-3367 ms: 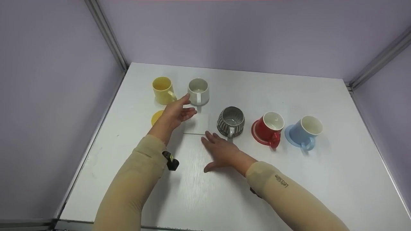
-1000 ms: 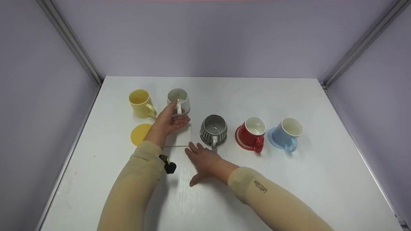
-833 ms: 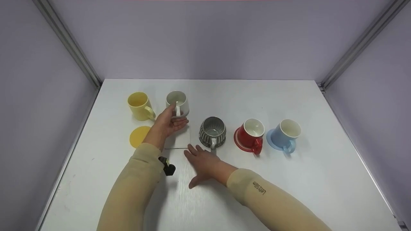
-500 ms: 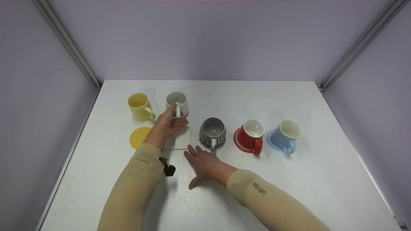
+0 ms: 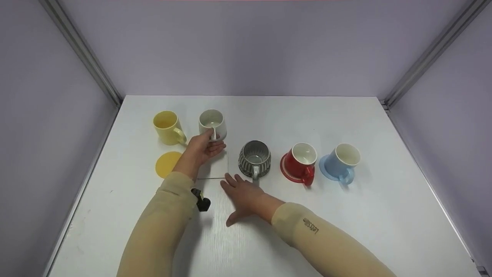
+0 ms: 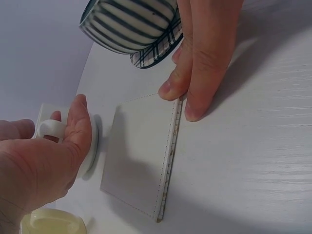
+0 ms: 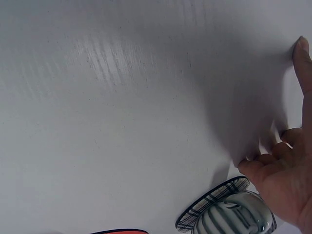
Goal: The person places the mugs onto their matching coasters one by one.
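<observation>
The white mug [image 5: 217, 118] stands behind a square white coaster [image 6: 139, 151] with stitched edges. My left hand [image 5: 201, 149] grips the mug's handle [image 6: 51, 128], one finger through the loop and the thumb at its top. Spread fingers of my right hand [image 5: 245, 196] touch the near right corner of the coaster, its thumb stretched out on the table. Just beyond that hand, a grey striped mug [image 5: 255, 157] sits on a plaid coaster [image 7: 207, 202].
Left of the white mug stands a yellow mug [image 5: 168, 129], with a round yellow coaster [image 5: 167, 164] in front of it. To the right, a red mug [image 5: 298, 163] is on a red coaster and a light blue mug [image 5: 342, 161] on a blue one. Walls enclose the white table [image 5: 365, 231].
My left hand has moved from beside the white mug onto its handle, and its thumb has come down. The right hand stays at the coaster's corner. The head view has shifted.
</observation>
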Tool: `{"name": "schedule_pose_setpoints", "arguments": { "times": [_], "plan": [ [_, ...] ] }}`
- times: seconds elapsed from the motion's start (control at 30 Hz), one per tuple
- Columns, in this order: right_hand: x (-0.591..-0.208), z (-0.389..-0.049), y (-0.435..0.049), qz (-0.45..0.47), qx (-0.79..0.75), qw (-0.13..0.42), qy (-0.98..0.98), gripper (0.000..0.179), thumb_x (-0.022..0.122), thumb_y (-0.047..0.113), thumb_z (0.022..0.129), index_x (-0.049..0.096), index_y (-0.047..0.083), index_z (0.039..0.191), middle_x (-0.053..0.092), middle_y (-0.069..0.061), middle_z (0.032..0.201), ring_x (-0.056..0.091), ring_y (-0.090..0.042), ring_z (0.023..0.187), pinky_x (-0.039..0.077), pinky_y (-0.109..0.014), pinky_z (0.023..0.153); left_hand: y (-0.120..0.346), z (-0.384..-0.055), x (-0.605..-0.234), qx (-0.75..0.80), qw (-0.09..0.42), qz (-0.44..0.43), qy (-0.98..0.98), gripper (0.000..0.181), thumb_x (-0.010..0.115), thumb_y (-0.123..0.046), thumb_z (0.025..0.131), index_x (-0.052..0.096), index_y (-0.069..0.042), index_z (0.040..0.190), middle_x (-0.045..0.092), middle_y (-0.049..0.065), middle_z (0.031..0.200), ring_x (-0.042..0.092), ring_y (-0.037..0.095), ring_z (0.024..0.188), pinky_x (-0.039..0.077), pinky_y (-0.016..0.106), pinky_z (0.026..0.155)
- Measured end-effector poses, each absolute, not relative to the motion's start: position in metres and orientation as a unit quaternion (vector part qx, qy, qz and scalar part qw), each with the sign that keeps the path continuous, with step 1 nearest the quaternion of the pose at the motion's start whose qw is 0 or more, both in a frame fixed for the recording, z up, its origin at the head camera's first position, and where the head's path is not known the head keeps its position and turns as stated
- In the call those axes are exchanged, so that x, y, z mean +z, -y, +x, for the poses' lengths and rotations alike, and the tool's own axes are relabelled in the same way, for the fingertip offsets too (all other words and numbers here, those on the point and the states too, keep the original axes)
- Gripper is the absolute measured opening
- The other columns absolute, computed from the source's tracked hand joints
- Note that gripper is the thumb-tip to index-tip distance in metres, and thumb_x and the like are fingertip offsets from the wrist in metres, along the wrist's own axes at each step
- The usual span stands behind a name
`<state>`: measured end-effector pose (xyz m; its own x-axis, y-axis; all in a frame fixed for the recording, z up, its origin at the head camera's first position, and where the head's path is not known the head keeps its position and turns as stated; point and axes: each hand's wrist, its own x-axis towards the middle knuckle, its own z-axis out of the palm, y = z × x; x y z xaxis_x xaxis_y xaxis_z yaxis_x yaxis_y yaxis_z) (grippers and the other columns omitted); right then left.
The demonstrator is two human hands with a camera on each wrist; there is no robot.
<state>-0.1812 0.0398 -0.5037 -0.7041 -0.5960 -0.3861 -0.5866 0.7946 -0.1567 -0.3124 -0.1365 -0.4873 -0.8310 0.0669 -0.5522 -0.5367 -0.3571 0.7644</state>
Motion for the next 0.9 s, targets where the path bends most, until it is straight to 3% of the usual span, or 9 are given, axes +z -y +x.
{"name": "schedule_pose_setpoints", "arguments": {
  "times": [0.37,0.67,0.9],
  "plan": [
    [-0.5018,-0.1814,-0.0409,-0.322,-0.019,0.214,-0.922,0.125,0.088,0.066,0.076,0.028,0.007,0.167,0.018,-0.018,0.175,0.026,-0.042,0.157,0.035,-0.049,0.124,0.1339,-0.3144,-0.4874,0.791,0.184,-0.214,-0.543,0.039,0.047,-0.022,0.115,0.056,0.012,0.133,0.065,0.028,0.125,0.07,0.035,0.12,0.057,0.04,0.104],
    [-0.5039,-0.1829,-0.0401,-0.324,-0.01,0.215,-0.921,0.126,0.087,0.068,0.076,0.027,0.007,0.168,0.017,-0.018,0.175,0.026,-0.042,0.157,0.035,-0.049,0.125,0.1336,-0.313,-0.4885,0.785,0.164,-0.213,-0.559,0.038,0.048,-0.02,0.114,0.057,0.013,0.13,0.069,0.025,0.111,0.076,0.028,0.099,0.056,0.042,0.106],
    [-0.5039,-0.1836,-0.0408,-0.325,-0.003,0.21,-0.922,0.127,0.087,0.07,0.075,0.026,0.007,0.168,0.017,-0.017,0.175,0.027,-0.042,0.157,0.035,-0.048,0.124,0.1336,-0.3138,-0.4923,0.783,0.152,-0.207,-0.567,0.038,0.049,-0.019,0.114,0.059,0.014,0.13,0.073,0.019,0.097,0.076,0.023,0.088,0.062,0.035,0.094]
  ]
}}
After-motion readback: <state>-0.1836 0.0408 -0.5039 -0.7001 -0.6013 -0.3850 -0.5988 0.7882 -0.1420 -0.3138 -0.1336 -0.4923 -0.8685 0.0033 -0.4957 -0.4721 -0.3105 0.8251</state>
